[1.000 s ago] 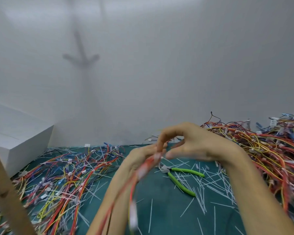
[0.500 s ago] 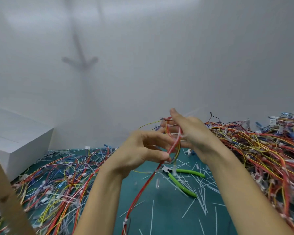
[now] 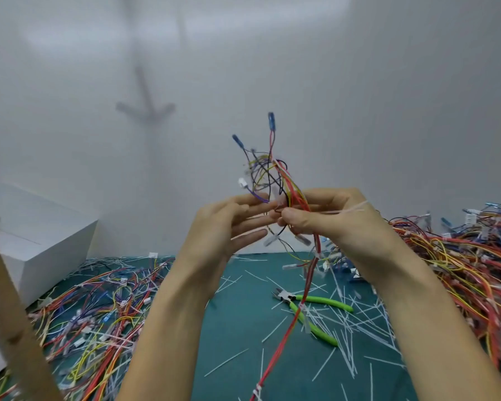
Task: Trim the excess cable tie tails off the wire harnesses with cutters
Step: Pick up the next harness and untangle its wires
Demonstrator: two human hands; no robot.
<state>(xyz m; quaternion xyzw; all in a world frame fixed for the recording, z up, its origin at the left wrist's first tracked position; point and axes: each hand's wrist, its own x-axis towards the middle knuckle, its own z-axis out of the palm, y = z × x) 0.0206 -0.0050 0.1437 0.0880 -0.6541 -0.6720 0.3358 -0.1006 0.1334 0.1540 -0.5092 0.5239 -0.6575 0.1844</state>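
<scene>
Right hand (image 3: 330, 224) pinches a raised wire harness (image 3: 289, 186), left hand (image 3: 223, 227) straight-fingered against it; best to isolate the tie tail (image 3: 347, 208) before fetching the cutters (image 3: 310, 311).

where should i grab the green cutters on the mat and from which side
Grip the cutters by both green handles near their free ends, coming from the right. The cutting head points left and the handles splay rightward. Red wires of the held harness cross the lower handle near the pivot, so probably grip behind those.
</scene>
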